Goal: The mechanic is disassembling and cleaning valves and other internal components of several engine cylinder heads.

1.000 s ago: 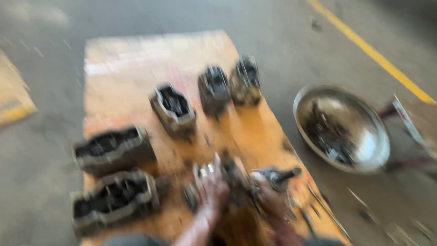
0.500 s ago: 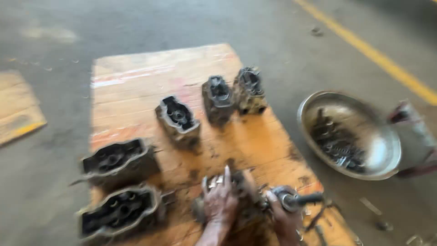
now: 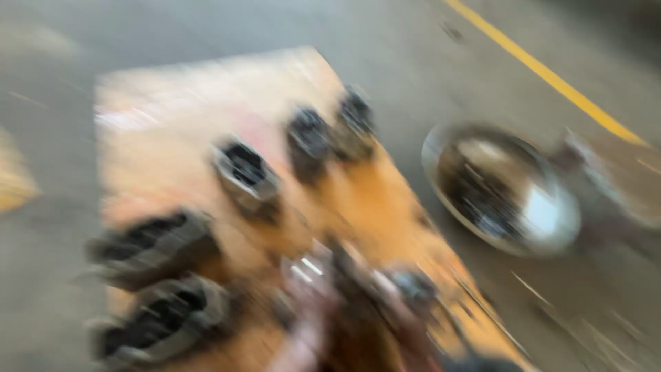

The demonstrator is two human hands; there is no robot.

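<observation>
Gripping blurred dark metal part (image 3: 358, 275)

A blurred orange wooden board (image 3: 172, 117) lies on the grey concrete floor (image 3: 206, 27). On the board sit five dark metal engine parts: two (image 3: 151, 238) (image 3: 162, 320) at nine o'clock, one (image 3: 244, 172) at centre, two (image 3: 310, 138) (image 3: 356, 114) toward one o'clock. A shiny metal bowl (image 3: 502, 189) rests at three o'clock, below a yellow floor line (image 3: 544, 72).

Bare board (image 3: 179, 117) beyond metal housings (image 3: 244, 172)
</observation>
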